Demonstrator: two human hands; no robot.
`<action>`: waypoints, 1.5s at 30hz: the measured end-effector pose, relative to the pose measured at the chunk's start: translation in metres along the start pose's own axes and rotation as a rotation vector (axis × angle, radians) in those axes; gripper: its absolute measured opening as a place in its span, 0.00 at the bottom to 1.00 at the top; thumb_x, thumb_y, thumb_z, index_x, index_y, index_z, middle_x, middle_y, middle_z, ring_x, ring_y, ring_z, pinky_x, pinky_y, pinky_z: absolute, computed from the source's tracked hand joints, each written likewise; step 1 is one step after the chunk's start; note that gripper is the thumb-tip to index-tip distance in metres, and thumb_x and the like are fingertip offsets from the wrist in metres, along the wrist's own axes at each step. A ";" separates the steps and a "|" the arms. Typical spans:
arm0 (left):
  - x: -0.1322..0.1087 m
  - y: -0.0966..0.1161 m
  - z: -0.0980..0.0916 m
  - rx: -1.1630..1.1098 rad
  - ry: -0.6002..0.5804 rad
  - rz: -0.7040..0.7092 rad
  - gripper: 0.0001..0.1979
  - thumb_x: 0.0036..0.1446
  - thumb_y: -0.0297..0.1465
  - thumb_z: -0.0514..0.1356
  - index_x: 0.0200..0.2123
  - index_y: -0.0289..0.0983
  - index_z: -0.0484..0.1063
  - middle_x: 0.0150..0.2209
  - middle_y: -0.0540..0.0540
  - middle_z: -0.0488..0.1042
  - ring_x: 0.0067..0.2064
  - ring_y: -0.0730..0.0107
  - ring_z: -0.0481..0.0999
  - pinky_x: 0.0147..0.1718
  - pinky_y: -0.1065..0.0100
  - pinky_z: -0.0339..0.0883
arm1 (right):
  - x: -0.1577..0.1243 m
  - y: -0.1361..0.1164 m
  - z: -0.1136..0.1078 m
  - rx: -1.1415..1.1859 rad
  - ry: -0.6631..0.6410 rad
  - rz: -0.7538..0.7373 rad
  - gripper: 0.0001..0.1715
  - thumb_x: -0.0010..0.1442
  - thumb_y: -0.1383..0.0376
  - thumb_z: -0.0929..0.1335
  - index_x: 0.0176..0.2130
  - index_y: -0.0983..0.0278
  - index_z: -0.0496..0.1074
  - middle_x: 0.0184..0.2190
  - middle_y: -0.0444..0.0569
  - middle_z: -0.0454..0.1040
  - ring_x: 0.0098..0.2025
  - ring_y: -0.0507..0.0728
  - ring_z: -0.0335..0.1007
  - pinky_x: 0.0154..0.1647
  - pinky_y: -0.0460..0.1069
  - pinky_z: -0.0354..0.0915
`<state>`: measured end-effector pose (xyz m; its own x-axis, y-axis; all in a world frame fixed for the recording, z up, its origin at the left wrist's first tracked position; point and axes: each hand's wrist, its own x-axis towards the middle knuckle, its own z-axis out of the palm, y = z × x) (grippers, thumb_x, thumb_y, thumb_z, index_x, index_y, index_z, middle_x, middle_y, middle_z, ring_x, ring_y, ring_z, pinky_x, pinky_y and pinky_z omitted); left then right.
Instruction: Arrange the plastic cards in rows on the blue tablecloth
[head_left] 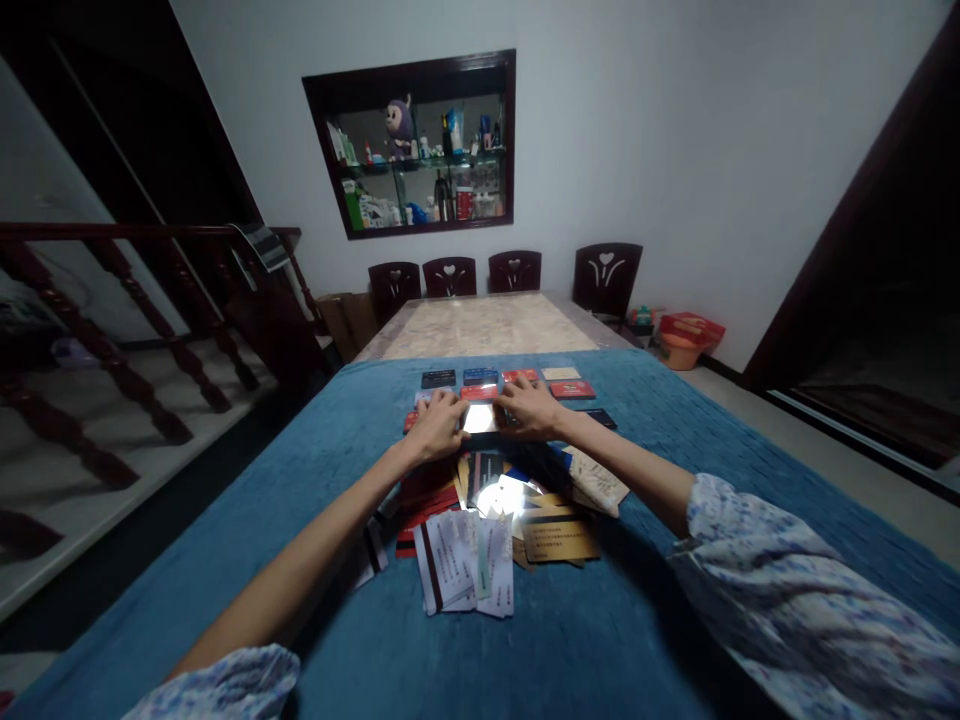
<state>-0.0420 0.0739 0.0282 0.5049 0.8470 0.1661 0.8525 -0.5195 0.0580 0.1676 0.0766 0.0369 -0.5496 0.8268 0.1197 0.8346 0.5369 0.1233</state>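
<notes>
**Left hand (437, 428) and right hand (531, 405) at a glare-lit card (480, 418)**

The left hand's fingers meet the glare-lit card's left end; the right hand's fingers meet its right end. Whether either hand pinches the card or only rests on it — cannot tell. The card lies between the hands, toward the far edge of the blue cloth (360, 430). Just beyond it is a red card (478, 393).

The row nearest the cloth's far edge reads, left to right: black card (439, 379), blue card (480, 376), a second red card (520, 376), cream card (561, 374).

On the near side of the hands lies a heap — gold card (561, 540) at right, fanned white cards (446, 565) nearest the wearer.

The cloth covers the near part of the table (487, 325). Three dark chairs (450, 278) stand along the table's far edge.
</notes>
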 end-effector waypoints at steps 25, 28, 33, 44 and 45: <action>0.035 -0.016 0.023 0.064 -0.221 -0.072 0.08 0.52 0.26 0.58 0.37 0.37 0.72 0.47 0.37 0.72 0.56 0.45 0.62 0.52 0.46 0.59 | 0.040 0.003 0.014 -0.022 -0.229 0.024 0.20 0.55 0.59 0.68 0.46 0.62 0.78 0.52 0.61 0.73 0.59 0.73 0.59 0.51 0.67 0.61; 0.037 -0.017 0.024 0.065 -0.236 -0.085 0.10 0.52 0.25 0.57 0.38 0.37 0.73 0.48 0.36 0.72 0.57 0.44 0.62 0.52 0.45 0.58 | 0.041 0.003 0.015 -0.022 -0.237 0.031 0.20 0.55 0.59 0.68 0.46 0.63 0.78 0.52 0.62 0.73 0.59 0.73 0.59 0.51 0.68 0.62; 0.040 -0.018 0.026 0.074 -0.257 -0.111 0.12 0.52 0.25 0.56 0.41 0.37 0.73 0.50 0.36 0.71 0.57 0.43 0.62 0.53 0.43 0.59 | 0.043 0.000 0.014 -0.007 -0.254 0.056 0.20 0.56 0.61 0.67 0.46 0.64 0.78 0.50 0.61 0.75 0.58 0.74 0.60 0.51 0.69 0.62; 0.042 -0.004 0.022 0.115 -0.348 -0.218 0.19 0.52 0.23 0.55 0.48 0.36 0.72 0.58 0.33 0.65 0.63 0.45 0.59 0.58 0.39 0.55 | 0.045 -0.005 0.008 0.013 -0.325 0.092 0.19 0.52 0.63 0.67 0.43 0.64 0.79 0.50 0.61 0.76 0.59 0.73 0.61 0.54 0.65 0.62; 0.041 -0.003 0.021 0.118 -0.353 -0.228 0.19 0.53 0.23 0.55 0.49 0.36 0.71 0.59 0.33 0.65 0.63 0.45 0.59 0.58 0.39 0.55 | 0.046 -0.005 0.009 0.010 -0.328 0.093 0.19 0.52 0.63 0.67 0.43 0.64 0.79 0.50 0.61 0.76 0.59 0.72 0.62 0.54 0.64 0.63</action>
<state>-0.0205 0.1125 0.0144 0.2996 0.9357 -0.1862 0.9469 -0.3156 -0.0622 0.1379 0.1134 0.0330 -0.4309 0.8815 -0.1930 0.8819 0.4567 0.1170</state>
